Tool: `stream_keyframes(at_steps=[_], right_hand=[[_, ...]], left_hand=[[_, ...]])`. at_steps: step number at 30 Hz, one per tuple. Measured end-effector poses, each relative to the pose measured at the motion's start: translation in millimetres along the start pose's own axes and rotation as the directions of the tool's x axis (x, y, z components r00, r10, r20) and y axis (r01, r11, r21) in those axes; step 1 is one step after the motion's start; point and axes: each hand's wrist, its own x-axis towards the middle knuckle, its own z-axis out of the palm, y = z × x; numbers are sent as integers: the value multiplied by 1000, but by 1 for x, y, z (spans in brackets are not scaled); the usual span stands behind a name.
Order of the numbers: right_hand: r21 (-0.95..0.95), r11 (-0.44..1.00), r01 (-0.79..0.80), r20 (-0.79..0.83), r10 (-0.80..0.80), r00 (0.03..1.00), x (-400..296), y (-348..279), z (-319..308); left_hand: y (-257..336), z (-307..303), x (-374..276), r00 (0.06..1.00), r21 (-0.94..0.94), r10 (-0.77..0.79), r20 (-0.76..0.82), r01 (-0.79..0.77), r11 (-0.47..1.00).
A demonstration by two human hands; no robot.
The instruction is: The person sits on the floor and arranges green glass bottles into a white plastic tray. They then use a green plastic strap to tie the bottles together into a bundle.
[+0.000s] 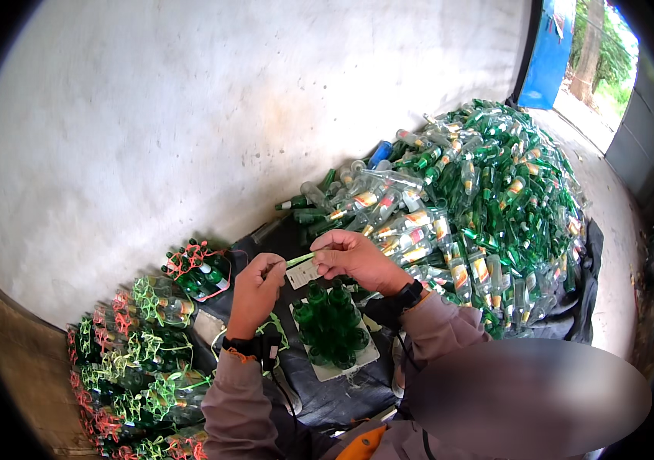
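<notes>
Between my two hands a short stretch of light green plastic twine (300,260) is drawn out, pinched in the fingers at both ends. My left hand (259,287) grips its left end; my right hand (350,259) grips the other. A small whitish card or tag (303,275) with writing shows just below the twine, by my right fingertips; whether I hold it is unclear. Beneath my hands, green glass bottles (333,328) stand upright in a tight group on a pale square board (335,375). More green twine (278,330) trails beside my left wrist.
A big heap of loose green and clear glass bottles (494,201) lies to the right on black sheeting (591,270). At left stand bottle bundles tied with red and green twine (143,356), one more bundle (197,270) by the white wall (189,144). A blue door (541,57) stands upper right.
</notes>
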Motion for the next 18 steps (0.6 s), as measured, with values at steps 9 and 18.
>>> stream_keyframes(at_steps=[9,18], right_hand=[[-160,979,130,-6,-133,991,2,7,2],[-297,942,156,-45,-177,983,-5,6,10]], left_hand=[[2,17,-2,997,-25,69,41,-68,997],[-1,24,3,985,92,169,-30,-166,982]])
